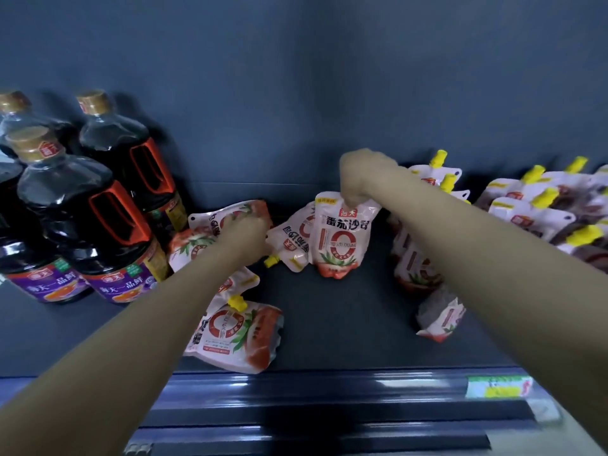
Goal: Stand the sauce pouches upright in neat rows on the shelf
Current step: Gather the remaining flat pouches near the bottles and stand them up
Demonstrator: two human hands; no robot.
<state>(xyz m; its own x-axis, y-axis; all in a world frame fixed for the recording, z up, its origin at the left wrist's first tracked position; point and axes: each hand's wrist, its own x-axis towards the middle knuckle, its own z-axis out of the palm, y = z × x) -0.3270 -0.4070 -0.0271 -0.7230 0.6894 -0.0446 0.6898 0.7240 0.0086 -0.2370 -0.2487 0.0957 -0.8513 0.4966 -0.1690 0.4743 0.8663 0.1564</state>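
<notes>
"So, what has the right hand [360, 179] got?"

"The top of the upright pouch [342, 238] — fingers curled down around its neck, hiding the cap. That pouch stands on its base in the middle of the dark shelf [345, 324], label facing out."

"And the left hand [245, 236]?"

"It lies on a flat pouch [214, 215] at the back, just beside the soy sauce bottles [82, 222]. The hand is blurred; I cannot tell whether its fingers pinch the pouch or only press on it."

"Anything between the two hands?"

"One tipped pouch [292, 241], upside down, its yellow cap [271, 261] low by the shelf floor, partly behind the upright pouch's left edge."

"What about the rest?"

"A half-hidden pouch [194, 250] shows beside the left forearm, and a front pouch [237, 334] lies flat near the shelf's edge, cap pointing to the back. On the right, standing pouches [437, 176] show behind the right forearm, and a far-right group [523, 210] leans back with yellow caps up. A small fallen pouch [441, 317] lies on its side below the right forearm."

"And the shelf front?"

"A price tag [496, 386], green and yellow, sits in the rail at the right — its print is too blurred to read."
</notes>
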